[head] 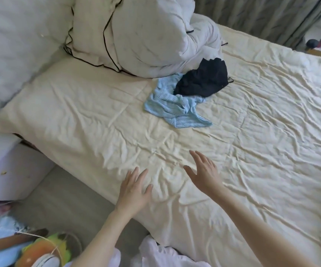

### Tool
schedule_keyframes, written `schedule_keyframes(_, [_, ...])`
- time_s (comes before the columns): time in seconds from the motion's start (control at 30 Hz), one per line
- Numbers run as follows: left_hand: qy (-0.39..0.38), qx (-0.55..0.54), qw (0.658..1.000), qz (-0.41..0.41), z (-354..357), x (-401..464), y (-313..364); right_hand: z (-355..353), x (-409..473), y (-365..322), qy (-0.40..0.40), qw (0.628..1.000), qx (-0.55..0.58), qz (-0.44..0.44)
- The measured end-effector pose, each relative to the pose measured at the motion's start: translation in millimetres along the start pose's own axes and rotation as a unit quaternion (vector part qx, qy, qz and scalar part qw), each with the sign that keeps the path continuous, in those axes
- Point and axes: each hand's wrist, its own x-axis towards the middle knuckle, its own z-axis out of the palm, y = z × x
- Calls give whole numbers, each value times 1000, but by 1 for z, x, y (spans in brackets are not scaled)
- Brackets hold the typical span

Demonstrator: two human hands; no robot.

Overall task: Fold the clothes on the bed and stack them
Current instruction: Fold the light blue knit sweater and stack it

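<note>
Reaching out over the near edge of the bed [271,132], both hands are spread flat and hold nothing: the left hand [134,191] lies on or just above the cream sheet with fingers fanned, the right hand [204,170] hovers a little farther in, fingers straight and apart. Whether either palm actually presses the sheet cannot be told.

The clothes sit well away from them, toward the head of the bed — a light blue knitted top [172,105] lying crumpled, and a black garment [202,78] heaped partly on it and leaning against the bunched white duvet [152,39].

Nothing looks folded yet. The likely trouble comes from the overlap: pulling the blue knit would probably drag the black piece along, or tumble it against the duvet. The open knit looks stretchy and could distort or snag if tugged by one corner. The sheet is heavily wrinkled too — a fold laid on it may come out uneven, and a stack near this edge could slide to the floor.
</note>
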Motion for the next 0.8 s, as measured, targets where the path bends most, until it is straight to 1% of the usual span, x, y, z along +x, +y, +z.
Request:
schedule_keyframes(0.13, [-27,17,999,-22,-3,58,-12,14,69,5,-30,999,-26,7])
schedule_keyframes(0.27, [-39,17,999,-25,-1,147,-31,40,162,15,-64,997,-47,20])
schedule_keyframes(0.37, [-52,58,997,-20,7,209,-51,60,232,20,-73,995,-69,13])
schedule_keyframes(0.43, [-64,101,993,-22,14,243,-68,71,278,22,-56,994,-95,1])
schedule_keyframes(0.53, [-105,194,975,-17,22,289,-98,86,343,26,6,990,-139,-20])
schedule_keyframes(0.57, [-125,212,969,-22,24,299,-107,91,361,28,16,987,-160,-31])
schedule_keyframes(0.63, [-159,228,960,-28,31,311,-123,99,393,32,-3,979,-203,-32])
schedule_keyframes(0.7, [-177,249,952,-15,36,309,-136,109,413,35,-34,975,-219,-6])
schedule_keyframes(0.73, [-179,258,949,-5,38,307,-141,114,417,37,-35,976,-213,3])
schedule_keyframes(0.8, [-177,249,952,6,41,303,-148,125,415,39,5,983,-181,-11])
